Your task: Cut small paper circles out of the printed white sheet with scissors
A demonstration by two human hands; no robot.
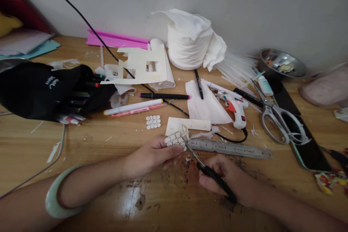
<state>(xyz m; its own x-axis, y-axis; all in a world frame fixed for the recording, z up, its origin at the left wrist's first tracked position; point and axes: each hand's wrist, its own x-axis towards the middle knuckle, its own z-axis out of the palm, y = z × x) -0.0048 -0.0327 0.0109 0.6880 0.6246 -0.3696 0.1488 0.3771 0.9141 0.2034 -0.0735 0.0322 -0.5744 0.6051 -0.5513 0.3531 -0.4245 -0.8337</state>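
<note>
My left hand (160,152) pinches a small piece of white paper (175,140) drawn with rows of black-outlined circles. In my right hand (220,174) is a pair of small scissors (214,179) with black handles. Their blades meet the right edge of the circled paper. Just behind lies a strip of cream card (187,123) with small marks. A second cluster of cut circles (153,121) rests on the table to the left. Beside the blades, a steel ruler (231,148) lies flat.
A glue gun (239,112) with a lit red light lies right of centre. Large scissors (277,119) rest over a dark phone (310,148). Behind stand a white tissue roll (187,43) and a metal bowl (282,61). A black pen bag (49,90) and several markers occupy the left.
</note>
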